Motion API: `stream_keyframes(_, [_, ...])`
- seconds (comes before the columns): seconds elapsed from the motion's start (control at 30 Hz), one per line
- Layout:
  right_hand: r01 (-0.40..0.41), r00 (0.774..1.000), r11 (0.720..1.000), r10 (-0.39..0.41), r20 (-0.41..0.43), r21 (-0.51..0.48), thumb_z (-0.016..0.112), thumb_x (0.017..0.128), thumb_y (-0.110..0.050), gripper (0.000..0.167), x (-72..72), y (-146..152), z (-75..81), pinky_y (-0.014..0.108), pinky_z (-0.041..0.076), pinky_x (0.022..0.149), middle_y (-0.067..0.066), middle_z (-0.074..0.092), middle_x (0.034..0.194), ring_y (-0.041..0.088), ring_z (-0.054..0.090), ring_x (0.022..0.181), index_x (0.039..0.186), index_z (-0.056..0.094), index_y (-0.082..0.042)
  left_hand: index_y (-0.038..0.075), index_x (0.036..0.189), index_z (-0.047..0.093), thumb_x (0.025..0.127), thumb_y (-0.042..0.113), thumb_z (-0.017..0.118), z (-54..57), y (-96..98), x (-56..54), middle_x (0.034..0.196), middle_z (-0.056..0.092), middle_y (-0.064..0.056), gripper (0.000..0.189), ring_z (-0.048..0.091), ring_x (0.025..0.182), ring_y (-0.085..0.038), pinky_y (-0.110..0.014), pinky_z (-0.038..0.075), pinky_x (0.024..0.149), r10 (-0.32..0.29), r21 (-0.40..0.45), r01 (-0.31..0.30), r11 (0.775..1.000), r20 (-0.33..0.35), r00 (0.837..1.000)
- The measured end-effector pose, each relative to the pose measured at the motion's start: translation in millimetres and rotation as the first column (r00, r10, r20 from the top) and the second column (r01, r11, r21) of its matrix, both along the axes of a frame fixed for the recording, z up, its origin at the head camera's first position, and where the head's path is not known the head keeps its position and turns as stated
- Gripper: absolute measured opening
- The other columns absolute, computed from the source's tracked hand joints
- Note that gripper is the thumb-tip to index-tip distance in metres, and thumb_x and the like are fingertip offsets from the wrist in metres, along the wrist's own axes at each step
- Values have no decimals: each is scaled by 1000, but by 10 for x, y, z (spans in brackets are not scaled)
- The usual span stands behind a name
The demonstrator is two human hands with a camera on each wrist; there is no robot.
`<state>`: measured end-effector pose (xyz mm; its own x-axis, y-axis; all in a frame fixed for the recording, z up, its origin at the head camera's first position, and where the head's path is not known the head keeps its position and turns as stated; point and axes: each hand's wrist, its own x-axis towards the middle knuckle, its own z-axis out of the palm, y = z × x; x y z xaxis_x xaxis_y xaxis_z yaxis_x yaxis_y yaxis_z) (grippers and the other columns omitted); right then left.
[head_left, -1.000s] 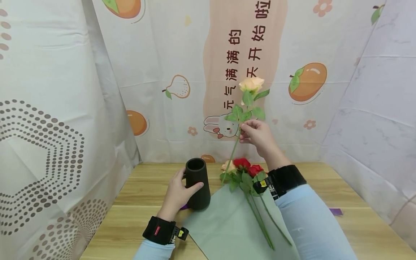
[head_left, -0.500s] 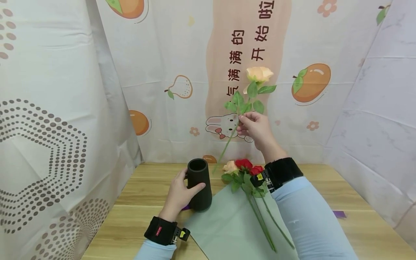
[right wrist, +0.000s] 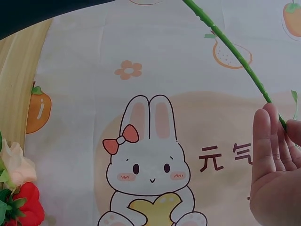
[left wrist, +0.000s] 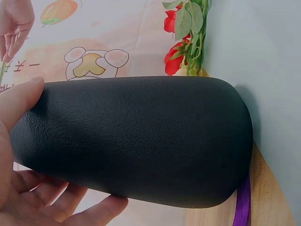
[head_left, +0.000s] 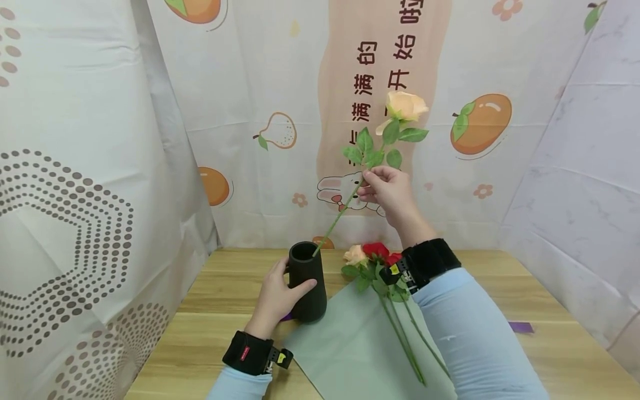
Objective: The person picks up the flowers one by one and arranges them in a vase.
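black vase (head_left: 309,297) | left fingers (left wrist: 96,213) wrap it | peach rose (head_left: 375,159) | right fingers (right wrist: 262,141) pinch stem (right wrist: 242,61)

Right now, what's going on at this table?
A person's right hand pinches a peach rose by its stem, the lower end at the mouth of a black vase. Whether it has gone inside is hard to tell. The left hand grips the vase, which stands on the table. More roses, red and peach, lie with stems across a pale green sheet.
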<state>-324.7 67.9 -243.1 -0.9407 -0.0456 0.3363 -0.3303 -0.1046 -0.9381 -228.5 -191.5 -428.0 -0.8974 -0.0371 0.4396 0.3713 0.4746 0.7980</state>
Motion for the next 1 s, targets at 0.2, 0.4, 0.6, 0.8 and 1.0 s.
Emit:
stream_keyframes(0.2, [-19,1000,1000,19,-9,-5,63,102,-12,24,5,-21,5,35,61,71,11,67,87,17,71,69,115,61,9,19,139,58,80,38,89,3,2,3,129,62,-3,69,58,121,-29,-60,52,92,-6,7,6,1000,5,1000])
stream_keyframes(0.4, [-18,1000,999,19,-14,32,64,102,-15,24,13,-58,19,32,61,70,12,68,91,18,72,72,113,62,7,19,138,58,80,38,88,11,7,12,128,63,-3,68,59,120,-28,-57,54,90,-3,0,3,1000,-5,1000])
stream_keyframes(0.6, [-27,1000,996,28,-10,88,62,103,-15,24,40,-100,17,32,61,71,14,68,93,19,72,74,114,63,7,18,138,59,80,37,89,10,5,12,128,63,-3,68,59,120,-29,-57,55,89,-11,8,11,1000,-7,1000])
stream_keyframes(0.8, [-39,999,995,40,-12,94,63,102,-13,26,43,-126,-17,33,61,71,16,69,91,19,72,73,115,62,10,19,138,59,80,38,89,3,-1,10,128,63,-3,68,59,119,-28,-56,55,89,-9,1,9,1000,-12,1000])
stream_keyframes(1.0, [-36,999,991,40,-25,128,63,103,-14,25,33,-147,-53,39,61,76,20,68,94,19,71,74,114,63,9,19,138,58,80,36,89,4,1,8,128,63,-4,68,60,120,-29,-56,56,87,-12,3,12,1000,-13,1000])
